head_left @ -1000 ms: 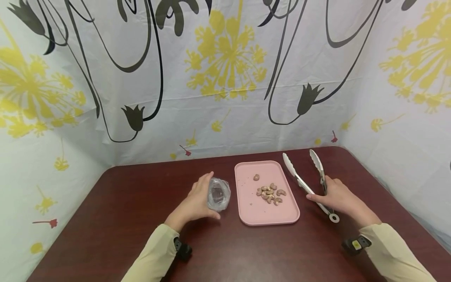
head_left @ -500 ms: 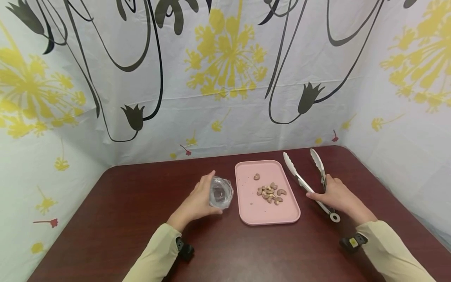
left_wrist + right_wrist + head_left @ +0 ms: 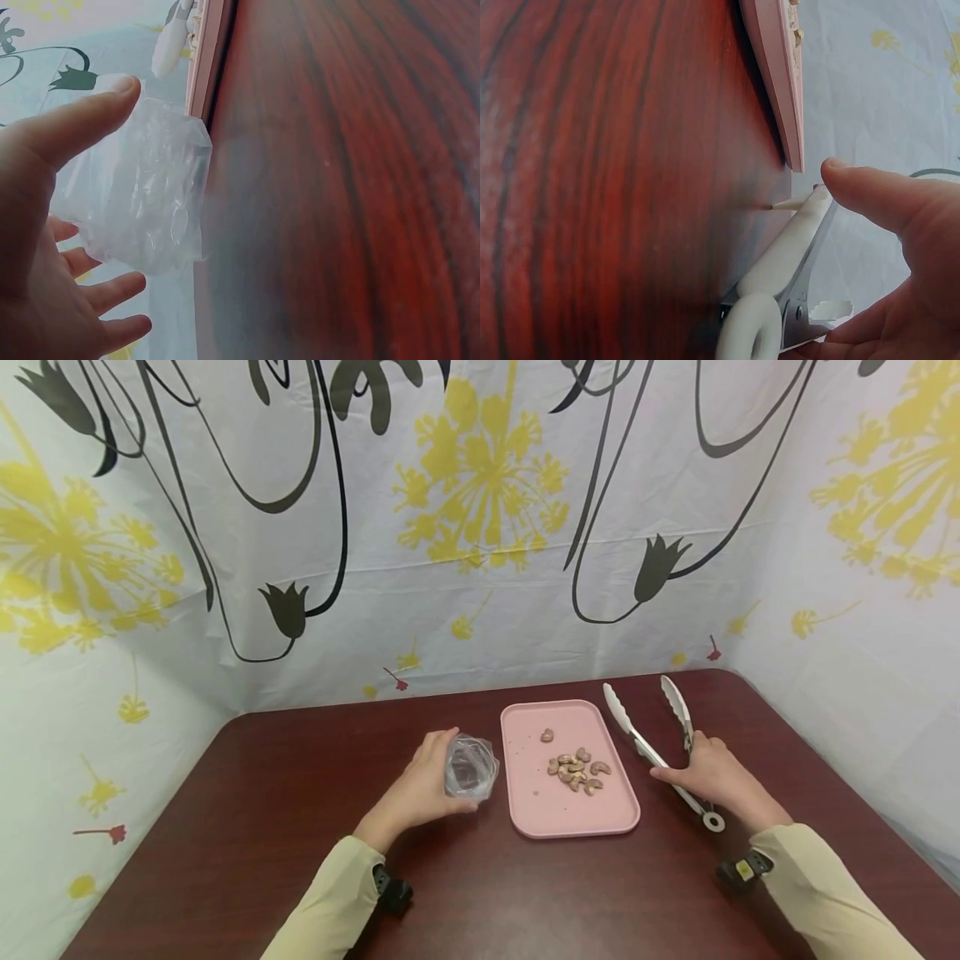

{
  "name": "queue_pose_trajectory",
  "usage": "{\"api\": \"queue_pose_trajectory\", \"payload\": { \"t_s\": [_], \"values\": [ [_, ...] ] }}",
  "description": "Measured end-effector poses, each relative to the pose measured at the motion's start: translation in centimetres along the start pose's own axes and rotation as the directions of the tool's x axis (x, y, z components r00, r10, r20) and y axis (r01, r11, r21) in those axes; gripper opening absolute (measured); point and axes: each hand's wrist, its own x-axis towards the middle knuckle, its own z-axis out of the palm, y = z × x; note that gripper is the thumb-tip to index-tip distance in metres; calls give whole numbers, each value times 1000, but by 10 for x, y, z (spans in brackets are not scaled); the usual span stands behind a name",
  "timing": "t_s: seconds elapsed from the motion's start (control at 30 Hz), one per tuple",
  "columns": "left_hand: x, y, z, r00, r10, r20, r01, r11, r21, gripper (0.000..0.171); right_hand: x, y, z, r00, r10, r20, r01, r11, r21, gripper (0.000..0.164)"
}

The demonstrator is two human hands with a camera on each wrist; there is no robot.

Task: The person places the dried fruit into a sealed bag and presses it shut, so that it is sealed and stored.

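Note:
My left hand point(image 3: 423, 781) curves around a clear plastic bag point(image 3: 471, 768) that stands with its mouth up beside the tray. Thumb and fingers lie on opposite sides of the bag; the left wrist view shows the lower fingers spread, away from the plastic. My right hand point(image 3: 716, 772) holds a pair of tongs point(image 3: 651, 758) lying on the table, thumb at one arm and fingers at the other. The tongs' arms are spread apart, white tips pointing away. On the pink tray point(image 3: 570, 822) sit several cashews point(image 3: 573, 770), most in one cluster, with one point(image 3: 547, 736) lying apart.
The dark red-brown table point(image 3: 315, 777) carries these things. A patterned white cloth point(image 3: 360, 543) hangs behind it and along both sides. The tray stands between the two hands, close to the bag on its left and the tongs on its right.
The left hand and the plastic bag have shifted slightly right, closer to the tray, and the bag's mouth looks a little wider. The right forearm has moved slightly left; the tongs and cashews stay put.

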Motion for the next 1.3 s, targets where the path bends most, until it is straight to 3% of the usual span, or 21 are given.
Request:
{"api": "queue_pose_trajectory", "payload": {
  "t_s": [0.43, 0.93, 1.3],
  "values": [
    [0, 0, -1, 998, -40, 57, 41, 999, -8, 111, 4, 4, 1, 1000, 16, 17, -15, 999, -36, 98],
    [-1, 0, -2, 998, -22, 67, 23, 999, -24, 112, 4, 3, -2, 1000, 4, -18, -5, 999, -33, 81],
    [-2, 0, -2, 998, -21, 65, 23, 999, -33, 111, 4, 6, 3, 999, 19, -43, -17, 999, 45, 69]
  ]
}}
